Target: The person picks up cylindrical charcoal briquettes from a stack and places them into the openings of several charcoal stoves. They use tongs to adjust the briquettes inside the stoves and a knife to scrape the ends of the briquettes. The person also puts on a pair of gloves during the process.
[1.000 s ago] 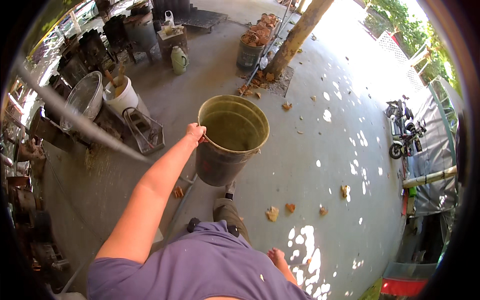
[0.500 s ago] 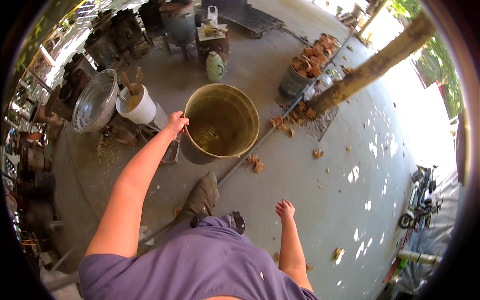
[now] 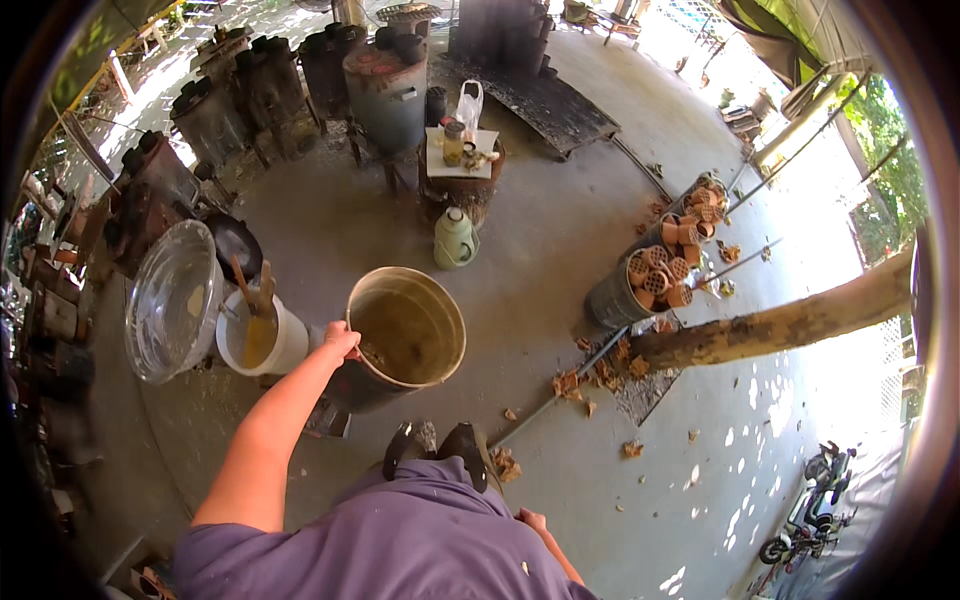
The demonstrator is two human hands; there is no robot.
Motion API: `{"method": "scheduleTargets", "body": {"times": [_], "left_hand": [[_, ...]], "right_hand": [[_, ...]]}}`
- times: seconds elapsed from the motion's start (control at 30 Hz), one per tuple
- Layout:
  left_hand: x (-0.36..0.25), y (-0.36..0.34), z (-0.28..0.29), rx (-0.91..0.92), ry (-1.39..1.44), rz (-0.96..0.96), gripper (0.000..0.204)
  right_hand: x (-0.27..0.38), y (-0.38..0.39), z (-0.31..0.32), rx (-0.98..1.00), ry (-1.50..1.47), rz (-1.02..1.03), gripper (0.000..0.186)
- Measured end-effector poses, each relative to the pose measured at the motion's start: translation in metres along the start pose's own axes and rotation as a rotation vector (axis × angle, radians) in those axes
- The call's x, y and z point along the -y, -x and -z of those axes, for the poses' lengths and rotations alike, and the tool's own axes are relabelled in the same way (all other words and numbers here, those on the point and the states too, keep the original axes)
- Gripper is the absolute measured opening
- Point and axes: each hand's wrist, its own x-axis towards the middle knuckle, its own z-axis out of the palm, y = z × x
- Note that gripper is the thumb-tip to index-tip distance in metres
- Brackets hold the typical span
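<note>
My left hand (image 3: 345, 341) is closed on the rim of a large round bucket (image 3: 428, 302), its arm stretched out in front of me. The bucket's wide mouth faces up and its inner wall is brownish; what lies at its bottom is too dim to name. Just left of it, a white bucket (image 3: 288, 350) holds wooden-handled tools (image 3: 262, 290) and something yellowish. A clear plastic basin (image 3: 172, 305) leans beside that one. Low at my right side, my right hand (image 3: 531, 519) is partly hidden by my shirt, so its fingers cannot be made out.
A pale green jug (image 3: 455, 240) stands ahead, near a stump (image 3: 478, 187) topped with a board and jars. Blackened stoves (image 3: 270, 85) line the far left. To the right are bins (image 3: 612, 300) of perforated clay cylinders, a slanting trunk (image 3: 780, 312), fallen leaves and a bike (image 3: 815, 510).
My view has moved forward, bringing the stump and bins more into sight. My left hand still grips the bucket, while my right hand has dropped back toward my side.
</note>
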Motion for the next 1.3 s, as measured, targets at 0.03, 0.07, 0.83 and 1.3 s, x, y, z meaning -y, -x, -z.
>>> {"method": "scheduleTargets", "body": {"times": [0.03,0.07,0.83,1.3], "left_hand": [[-0.012,-0.019,0.004,-0.015,0.029,0.028,0.015],[-0.02,-0.042,0.009,-0.03,0.062,0.058,0.016],[-0.108,-0.524,0.019,-0.381,0.509,0.579,0.03],[-0.039,-0.684,-0.006,-0.16,0.79,0.535,0.029]], "right_hand": [[0.028,-0.005,-0.006,-0.001,-0.045,-0.009,0.015],[0.056,-0.018,-0.011,-0.004,-0.087,-0.016,0.016],[0.817,-0.204,-0.383,0.089,0.237,0.588,0.028],[0.976,-0.296,-0.471,-0.049,-0.591,0.59,0.021]]}}
